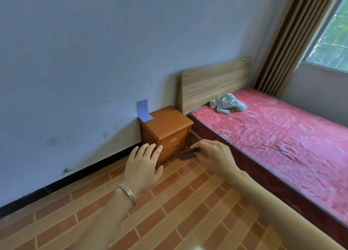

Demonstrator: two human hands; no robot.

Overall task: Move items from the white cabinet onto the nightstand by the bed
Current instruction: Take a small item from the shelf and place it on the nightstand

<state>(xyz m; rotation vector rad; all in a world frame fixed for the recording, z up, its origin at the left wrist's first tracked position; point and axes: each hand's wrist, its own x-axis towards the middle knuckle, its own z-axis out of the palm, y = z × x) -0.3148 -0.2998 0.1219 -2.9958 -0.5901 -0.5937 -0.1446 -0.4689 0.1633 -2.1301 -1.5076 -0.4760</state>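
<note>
A small brown wooden nightstand stands against the wall at the head of the bed. A bent blue card sits at its back left corner, leaning on the wall. My right hand pinches a thin dark flat item, held in the air in front of the nightstand's lower right. My left hand hovers in front of the nightstand's lower left with fingers straight, holding nothing. The white cabinet is out of view.
A bed with a red patterned mattress and a light wooden headboard runs along the right. A crumpled grey cloth lies near the headboard. Brown curtain and window at far right. Brick-pattern floor below.
</note>
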